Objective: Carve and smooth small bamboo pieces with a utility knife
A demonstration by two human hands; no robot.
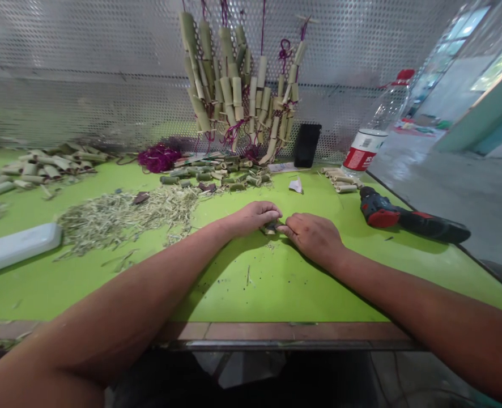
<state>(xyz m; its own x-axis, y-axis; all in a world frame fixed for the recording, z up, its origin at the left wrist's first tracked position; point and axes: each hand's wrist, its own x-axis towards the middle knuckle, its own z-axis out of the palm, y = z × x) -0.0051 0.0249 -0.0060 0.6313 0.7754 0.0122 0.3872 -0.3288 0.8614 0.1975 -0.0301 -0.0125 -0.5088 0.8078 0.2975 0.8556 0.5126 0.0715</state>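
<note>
My left hand point(253, 219) and right hand point(313, 238) grip narrowly, fingertips closed on a small dark stem piece point(270, 229). Its long axis runs roughly 9 to 3 o'clock.

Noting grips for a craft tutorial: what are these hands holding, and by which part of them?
A small dark piece, possibly cane, held between the fingers of the left hand and right hand; the exact contact is partly hidden.

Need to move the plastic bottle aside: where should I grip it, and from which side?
Grip the clear plastic bottle around its labelled lower body, coming from the right. It stands upright, and that wide straight section fills the hand better than the narrow neck. Short bamboo pieces lie front-left, the cordless drill front-right.
</note>
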